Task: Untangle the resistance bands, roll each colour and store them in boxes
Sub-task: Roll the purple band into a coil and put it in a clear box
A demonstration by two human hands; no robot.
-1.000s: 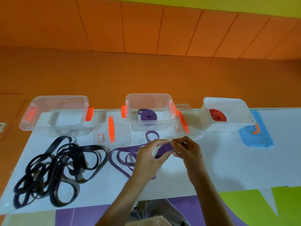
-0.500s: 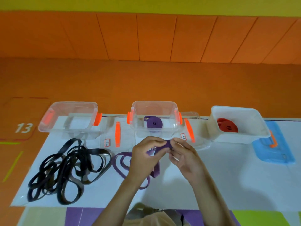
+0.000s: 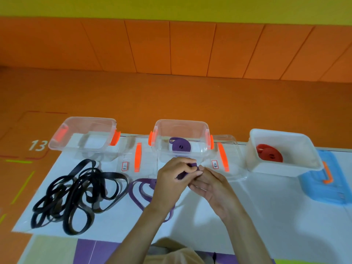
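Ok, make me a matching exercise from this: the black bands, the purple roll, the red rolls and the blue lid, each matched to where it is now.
Things:
1. black bands
2. purple roll
3. red rolls
4. blue lid

Places:
A. in the white box
B. tangled on the table, left side
C. in the middle box
D. flat on the table, far right

Pairs: 1-B, 2-C, 3-A, 4-D

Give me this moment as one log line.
action: rolling purple band | left hand: pinches band | right hand: pinches band | middle clear box: one purple roll inside | black bands: tangled
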